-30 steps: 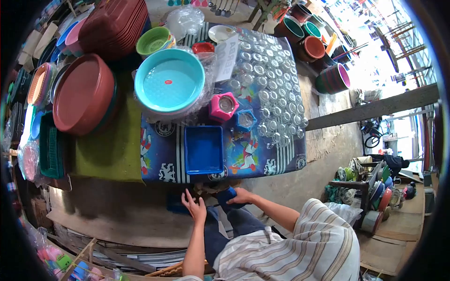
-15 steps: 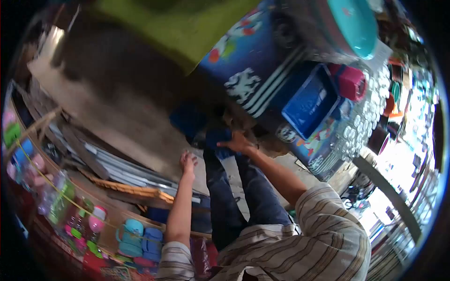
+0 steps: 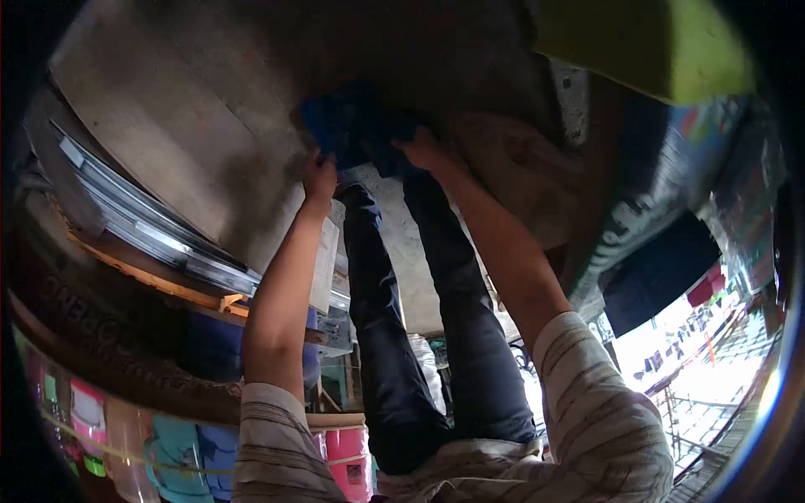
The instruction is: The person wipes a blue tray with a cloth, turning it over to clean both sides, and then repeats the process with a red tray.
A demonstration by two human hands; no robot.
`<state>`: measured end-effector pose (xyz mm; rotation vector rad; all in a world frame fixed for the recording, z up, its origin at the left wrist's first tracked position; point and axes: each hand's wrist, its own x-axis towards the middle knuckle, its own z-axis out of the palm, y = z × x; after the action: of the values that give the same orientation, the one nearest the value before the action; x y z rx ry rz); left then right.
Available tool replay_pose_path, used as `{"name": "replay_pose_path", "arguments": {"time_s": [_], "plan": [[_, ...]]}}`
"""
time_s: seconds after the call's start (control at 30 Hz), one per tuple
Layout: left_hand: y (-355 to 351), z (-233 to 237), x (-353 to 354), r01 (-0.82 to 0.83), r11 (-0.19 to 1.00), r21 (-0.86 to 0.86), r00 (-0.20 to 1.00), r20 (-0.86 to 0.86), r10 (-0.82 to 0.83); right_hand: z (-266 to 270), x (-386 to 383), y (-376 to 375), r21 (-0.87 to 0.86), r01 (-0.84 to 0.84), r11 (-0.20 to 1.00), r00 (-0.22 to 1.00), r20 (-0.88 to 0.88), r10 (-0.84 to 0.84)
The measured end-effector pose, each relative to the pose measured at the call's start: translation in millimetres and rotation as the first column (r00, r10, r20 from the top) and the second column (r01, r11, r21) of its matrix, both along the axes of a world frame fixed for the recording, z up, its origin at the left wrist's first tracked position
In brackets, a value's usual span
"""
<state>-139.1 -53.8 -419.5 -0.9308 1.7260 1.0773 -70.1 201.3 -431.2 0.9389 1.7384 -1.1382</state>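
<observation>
In deep shadow at the top middle of the head view is a blue thing (image 3: 352, 126), broad with uneven edges; its kind cannot be made out. My left hand (image 3: 319, 178) is closed at its near left corner, fingers curled in. At its right side my right hand (image 3: 426, 151) grips the edge, thumb and fingertips against the blue surface. Both arms reach forward over my dark trousers (image 3: 377, 293). The far side of the blue thing fades into the dark.
Metal strips (image 3: 159, 235) and an orange bar (image 3: 159, 281) lie at left. Plastic jugs (image 3: 176, 457) line the lower left. A patterned box (image 3: 637, 201) and yellow-green sheet (image 3: 637, 46) stand at right. A brown board (image 3: 184, 126) extends on the far left.
The view has swung lower and closer to the shadowed area. My left hand, earlier apart with fingers spread, is now closed at the blue thing; my right hand remains on it.
</observation>
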Motion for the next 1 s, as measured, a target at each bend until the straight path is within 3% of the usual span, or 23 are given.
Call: {"name": "replay_pose_path", "arguments": {"time_s": [0.07, 0.1, 0.17, 0.2, 0.27, 0.37, 0.4, 0.47, 0.57, 0.67, 0.77, 0.8, 0.87, 1.0], "plan": [[-13.2, -27.4, -3.2, 0.253, 0.968, 0.007, 0.947, -0.208, -0.246, -34.1, 4.1, -8.9, -0.006, 0.024, 1.000, 0.999, -0.041, -0.024], [-17.8, -37.9, -3.9, 0.329, 0.944, -0.008, 0.908, -0.271, -0.319, -37.7, -1.1, -10.6, 0.047, -0.056, 0.997, 0.995, -0.076, 0.060], [-18.3, -49.4, -15.1, 0.406, 0.914, -0.007, 0.878, -0.273, -0.393, -54.9, -6.2, -13.7, 0.094, -0.143, 0.985, 0.983, -0.105, 0.153], [-19.8, -58.3, -17.2, 0.428, 0.904, -0.007, 0.869, -0.271, -0.414, -62.3, -13.8, -12.1, 0.103, -0.088, 0.991, 0.987, -0.123, 0.100], [-25.4, -73.6, -16.3, 0.213, 0.966, 0.145, 0.962, -0.202, -0.182, -73.0, -16.6, -14.9, 0.100, -0.031, 0.995, 0.990, -0.137, 0.045], [-14.6, -56.8, -24.5, 0.340, 0.938, 0.060, 0.921, -0.224, -0.320, -62.3, -33.3, -17.0, -0.011, 0.024, 1.000, 0.999, -0.023, -0.025], [-11.9, -54.1, -23.3, 0.340, 0.939, 0.055, 0.922, -0.217, -0.321, -59.7, -31.6, -21.1, 0.065, 0.033, 0.997, 0.999, -0.009, -0.032], [-6.7, -46.9, -24.8, 0.157, 0.975, 0.158, 0.979, -0.151, -0.133, -53.0, -31.5, -27.5, 0.138, 0.043, 0.990, 0.999, 0.006, -0.044], [-8.6, -69.1, -19.3, 0.245, 0.963, 0.107, 0.949, -0.229, -0.216, -47.7, -39.9, -21.4, 0.209, 0.076, 0.975, 0.995, -0.073, -0.062], [11.4, -62.9, -38.8, 0.205, 0.970, 0.133, 0.956, -0.239, -0.169, -51.9, -56.6, -10.7, 0.085, 0.154, 0.984, 0.982, -0.126, -0.142], [11.8, -87.7, -43.8, 0.317, 0.945, 0.085, 0.899, -0.344, -0.271, -51.2, -71.1, -9.6, 0.313, 0.142, 0.939, 0.987, -0.116, -0.110], [16.8, -82.4, -48.1, 0.318, 0.944, 0.084, 0.898, -0.345, -0.272, -42.0, -82.1, -5.9, 0.302, 0.096, 0.948, 0.995, -0.023, -0.094], [39.4, -56.3, -64.9, 0.412, 0.899, -0.147, 0.865, -0.246, -0.437, -42.3, -81.4, -5.5, 0.284, 0.053, 0.957, 0.995, 0.070, -0.075], [56.1, -25.2, -84.9, 0.371, 0.922, -0.110, 0.907, -0.170, -0.385, -42.2, -69.4, -13.3, 0.316, 0.176, 0.932, 0.984, -0.038, -0.173]]}}
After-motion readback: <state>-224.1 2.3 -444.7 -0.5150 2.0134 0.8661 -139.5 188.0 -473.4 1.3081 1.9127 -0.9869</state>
